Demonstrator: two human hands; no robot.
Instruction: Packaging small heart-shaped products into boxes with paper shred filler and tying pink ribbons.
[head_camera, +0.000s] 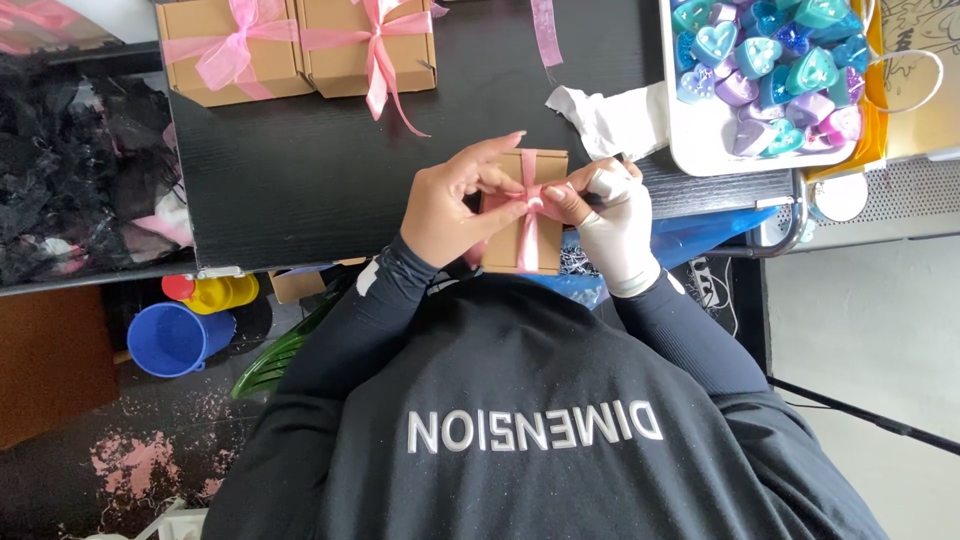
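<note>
Box (524, 215) at near table (300, 170) edge, ribbon (529, 200) mid-tie.
Small brown cardboard box, pink satin ribbon crossed over lid; looks like knot stage. Left hand (455, 205) pinching ribbon at center, right hand (612, 225), wrapped in white tape, gripping the other ribbon end. Next move likely needs even tension, loops pulled snug. Two finished boxes (300, 45) with sheer pink bows farther back. White tray (680, 130) of glossy heart shapes, teal, purple, blue, at right.
</note>
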